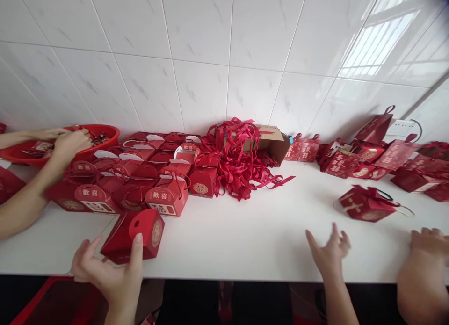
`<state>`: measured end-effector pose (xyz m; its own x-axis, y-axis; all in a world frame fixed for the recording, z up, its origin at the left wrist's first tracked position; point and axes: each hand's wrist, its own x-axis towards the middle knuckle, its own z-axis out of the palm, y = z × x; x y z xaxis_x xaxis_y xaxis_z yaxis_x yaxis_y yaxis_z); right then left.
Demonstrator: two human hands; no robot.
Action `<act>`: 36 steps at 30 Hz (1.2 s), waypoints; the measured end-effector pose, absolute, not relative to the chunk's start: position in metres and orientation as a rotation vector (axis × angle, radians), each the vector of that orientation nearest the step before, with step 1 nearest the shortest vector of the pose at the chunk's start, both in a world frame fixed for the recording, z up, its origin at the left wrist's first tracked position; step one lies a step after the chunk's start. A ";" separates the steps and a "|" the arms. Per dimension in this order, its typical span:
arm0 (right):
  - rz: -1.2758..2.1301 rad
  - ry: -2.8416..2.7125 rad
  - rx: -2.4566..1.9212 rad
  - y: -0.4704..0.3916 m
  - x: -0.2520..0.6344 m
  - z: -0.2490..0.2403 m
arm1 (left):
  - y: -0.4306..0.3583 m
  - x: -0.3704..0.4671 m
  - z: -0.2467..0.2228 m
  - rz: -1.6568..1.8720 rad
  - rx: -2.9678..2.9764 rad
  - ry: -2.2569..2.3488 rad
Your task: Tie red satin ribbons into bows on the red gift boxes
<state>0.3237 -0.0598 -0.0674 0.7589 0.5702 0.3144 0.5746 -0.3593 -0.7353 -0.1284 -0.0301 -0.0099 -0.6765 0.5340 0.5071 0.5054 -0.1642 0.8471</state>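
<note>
A red gift box (121, 236) with a round flap and a gold emblem sits near the table's front edge. My left hand (108, 273) is right in front of it, thumb up against the flap and the other fingers spread by its lower left corner; whether they press on it is unclear. My right hand (329, 250) is over the table, fingers apart and holding nothing. Beyond it lies a red box with a ribbon bow and a cord handle (368, 205). Red ribbons (242, 161) are heaped at the back middle.
Rows of red boxes (168, 194) stand behind my left hand. At left, another person's hands (72, 145) work over a red basin (114, 133). A cardboard carton (280, 147) lies behind the ribbons. Beribboned boxes (340, 163) line the right; another person's hand (430, 243) rests there.
</note>
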 end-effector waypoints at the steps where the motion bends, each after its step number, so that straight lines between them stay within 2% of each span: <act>1: 0.053 -0.980 -2.004 -0.051 0.317 -0.069 | -0.026 -0.131 -0.011 2.040 1.181 2.028; 7: 0.581 -1.482 -1.597 0.015 0.269 -0.047 | -0.015 -0.143 -0.021 1.930 0.937 1.835; 13: 0.644 -1.464 -1.558 0.073 0.221 -0.039 | -0.037 -0.124 -0.021 1.796 0.967 1.778; 17: 0.660 -1.423 -1.443 0.082 0.205 -0.031 | -0.056 -0.090 -0.014 1.641 1.006 1.700; 23: 0.620 -1.295 -1.194 0.031 0.216 0.027 | -0.050 -0.043 -0.011 1.523 1.180 1.581; 26: 0.857 -1.254 -1.064 -0.013 0.216 0.056 | -0.045 -0.026 0.000 1.630 1.591 1.616; 28: 1.091 -1.421 -1.074 -0.038 0.209 0.068 | -0.050 -0.017 0.014 1.594 1.883 1.453; 32: 1.338 -1.814 -1.020 -0.068 0.189 0.075 | -0.070 -0.005 0.043 1.274 2.077 0.949; 36: 1.410 -1.781 -0.955 -0.079 0.180 0.068 | -0.076 0.003 0.051 0.861 1.797 0.854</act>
